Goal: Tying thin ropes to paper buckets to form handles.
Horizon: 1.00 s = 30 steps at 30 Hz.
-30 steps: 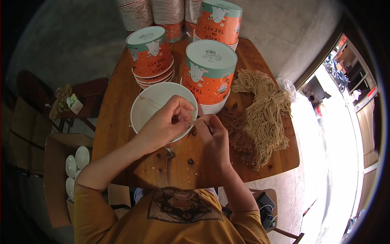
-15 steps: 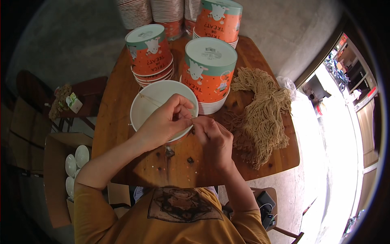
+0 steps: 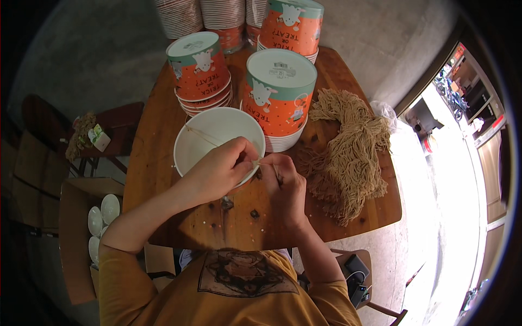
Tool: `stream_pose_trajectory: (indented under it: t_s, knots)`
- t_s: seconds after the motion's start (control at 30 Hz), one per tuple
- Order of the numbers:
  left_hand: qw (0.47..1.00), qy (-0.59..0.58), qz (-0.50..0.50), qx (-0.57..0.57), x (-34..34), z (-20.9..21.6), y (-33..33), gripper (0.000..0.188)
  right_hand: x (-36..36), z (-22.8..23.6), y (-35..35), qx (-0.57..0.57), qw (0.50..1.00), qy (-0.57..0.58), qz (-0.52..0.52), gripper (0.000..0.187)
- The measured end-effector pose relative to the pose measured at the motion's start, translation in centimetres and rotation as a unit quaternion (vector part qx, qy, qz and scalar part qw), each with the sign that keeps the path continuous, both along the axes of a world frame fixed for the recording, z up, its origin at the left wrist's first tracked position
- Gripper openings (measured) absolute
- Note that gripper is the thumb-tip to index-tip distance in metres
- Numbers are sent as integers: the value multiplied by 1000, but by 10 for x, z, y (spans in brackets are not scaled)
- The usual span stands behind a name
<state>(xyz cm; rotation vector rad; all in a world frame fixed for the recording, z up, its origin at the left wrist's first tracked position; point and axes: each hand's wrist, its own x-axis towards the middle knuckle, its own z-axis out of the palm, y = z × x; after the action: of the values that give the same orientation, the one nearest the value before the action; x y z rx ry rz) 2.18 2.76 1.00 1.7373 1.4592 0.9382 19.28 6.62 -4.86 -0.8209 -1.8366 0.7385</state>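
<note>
A white-lined paper bucket stands mouth up near the middle of the wooden table. Thin tan string runs from its left rim across the opening toward my hands. At the right rim, my left hand is closed, thumb and fingers pinching the string. My right hand meets it fingertip to fingertip, also in a pinch on the string just outside the rim. The fingers partly hide the string's end and the rim there. To the right lies a large bundle of tan string.
Upside-down orange and green bucket stacks stand behind: a middle one, a left one and a back one. Wrapped bucket stacks are against the wall. A cardboard box with several white cups sits on the floor at left.
Both hands have shifted very slightly at the bucket's right rim, the right fingers curling a little more. The bucket and the string bundle stay in place.
</note>
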Motion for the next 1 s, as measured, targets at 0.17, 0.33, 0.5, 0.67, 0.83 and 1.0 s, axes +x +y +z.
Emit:
stream_pose_trajectory:
  t_s: [0.17,0.33,0.5,0.67,0.83,1.0]
  knots:
    - [998,48,38,16,0,-2,0,7,1,-1,-1,-10,1000,4,5,17]
    - [998,59,33,20,-2,-2,1,8,2,-3,0,-8,1000,7,3,18]
    - [999,28,26,28,-2,-2,1,7,2,-3,-1,-12,1000,6,7,18]
    - [983,-119,18,-142,3,10,0,5,3,-4,1,8,1000,14,5,18]
    - [985,-117,-1,-129,5,10,0,6,4,-4,0,-8,1000,29,6,17]
    - [991,-97,-6,-92,6,7,-1,8,5,-4,0,-21,999,47,10,16]
